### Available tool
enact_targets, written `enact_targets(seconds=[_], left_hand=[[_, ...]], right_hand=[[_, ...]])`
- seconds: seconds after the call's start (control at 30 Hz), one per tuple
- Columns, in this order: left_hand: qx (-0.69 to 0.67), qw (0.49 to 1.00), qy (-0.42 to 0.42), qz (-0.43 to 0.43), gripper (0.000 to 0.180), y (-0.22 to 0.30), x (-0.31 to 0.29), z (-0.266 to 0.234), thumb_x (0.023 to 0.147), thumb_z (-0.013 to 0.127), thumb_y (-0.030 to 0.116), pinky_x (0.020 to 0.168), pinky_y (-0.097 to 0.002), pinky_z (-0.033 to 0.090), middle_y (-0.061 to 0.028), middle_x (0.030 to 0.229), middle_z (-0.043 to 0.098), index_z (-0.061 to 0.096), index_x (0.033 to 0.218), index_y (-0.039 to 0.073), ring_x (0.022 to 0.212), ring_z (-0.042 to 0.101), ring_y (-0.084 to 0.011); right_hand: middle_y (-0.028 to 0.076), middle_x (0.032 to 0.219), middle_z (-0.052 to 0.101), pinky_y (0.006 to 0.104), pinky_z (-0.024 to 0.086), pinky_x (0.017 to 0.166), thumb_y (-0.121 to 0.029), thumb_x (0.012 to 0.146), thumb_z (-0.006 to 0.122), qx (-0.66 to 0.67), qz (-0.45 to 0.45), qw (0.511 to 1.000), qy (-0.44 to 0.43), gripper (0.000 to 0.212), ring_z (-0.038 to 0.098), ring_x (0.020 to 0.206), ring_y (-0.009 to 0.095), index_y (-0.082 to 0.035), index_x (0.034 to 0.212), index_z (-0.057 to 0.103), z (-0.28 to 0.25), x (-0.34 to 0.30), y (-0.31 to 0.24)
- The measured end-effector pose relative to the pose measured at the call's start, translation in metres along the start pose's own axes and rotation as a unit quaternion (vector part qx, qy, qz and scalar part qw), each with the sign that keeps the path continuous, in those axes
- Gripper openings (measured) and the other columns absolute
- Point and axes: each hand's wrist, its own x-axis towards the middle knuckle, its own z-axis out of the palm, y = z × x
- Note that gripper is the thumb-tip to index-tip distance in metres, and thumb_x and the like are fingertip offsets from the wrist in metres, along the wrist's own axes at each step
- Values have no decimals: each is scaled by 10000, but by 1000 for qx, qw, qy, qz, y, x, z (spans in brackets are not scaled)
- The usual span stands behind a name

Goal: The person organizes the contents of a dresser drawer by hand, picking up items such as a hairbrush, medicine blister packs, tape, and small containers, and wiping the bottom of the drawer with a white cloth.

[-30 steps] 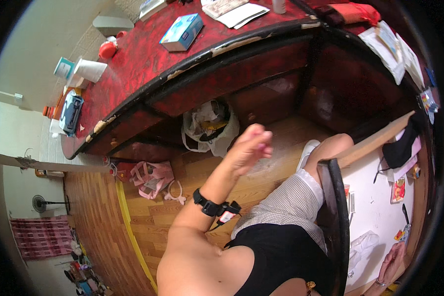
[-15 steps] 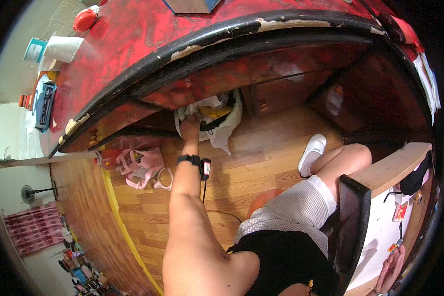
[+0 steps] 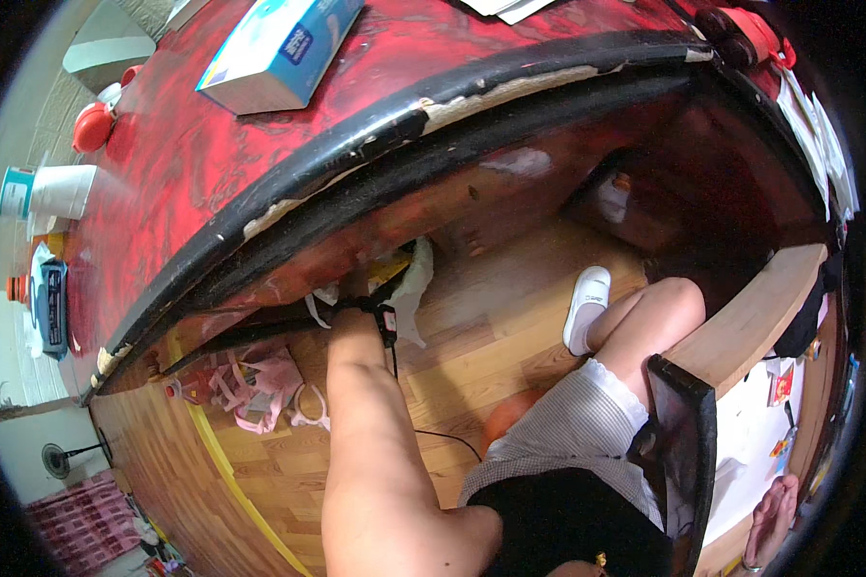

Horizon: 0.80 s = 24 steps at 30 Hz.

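My left arm stretches forward under the red desk. My left hand reaches down into a bin lined with a white plastic bag; the desk edge and the bag hide its fingers, so I cannot tell what they hold. Something yellow shows inside the bin, close to the hand. A black wrist strap with a small device and a cable is on that arm. At the lower right my right hand lies with fingers stretched out and nothing in it, beside a white surface with small items on it.
A pink bag lies on the wood floor to the left. On the desk stand a blue tissue box, a white cup and a blue packet. A wood-topped black panel rises beside my right leg.
The view has shifted, bringing more of the desktop and the tissue box into sight. My left hand is now deeper under the desk edge and less visible. My right hand stays outstretched.
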Motion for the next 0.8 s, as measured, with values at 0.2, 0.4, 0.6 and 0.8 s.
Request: enact_targets(seconds=[0.2,0.4,0.6,0.8], left_hand=[[-42,999,22,11,280,-7,-1,-18,896,503,311,613,-407,470,-90,945,619,600,971,59,744,591,-261],[-71,996,47,20,270,-6,2,-45,901,497,294,609,-398,470,-79,987,610,582,1013,64,753,589,-246],[-47,998,40,14,267,15,1,-36,907,490,278,606,-389,471,-69,1028,601,564,1056,69,761,588,-232],[-50,998,47,-4,271,19,-4,-27,912,483,261,602,-380,472,-58,1070,592,547,1098,74,770,586,-217]], right_hand=[[11,997,528,127,405,569,-218,953,453,17,-3,1000,18,293,470,688,29,-52,1193,428,6,1,-1],[24,1019,512,130,398,567,-214,958,443,41,-14,999,-18,282,459,691,31,-45,1183,441,-7,8,12],[34,1034,521,138,434,590,-202,955,447,48,-23,998,-15,289,481,710,39,-29,1187,443,-14,5,12],[32,1051,531,119,417,592,-218,949,463,10,-2,996,91,308,485,724,40,-33,1195,449,-16,-13,12]])
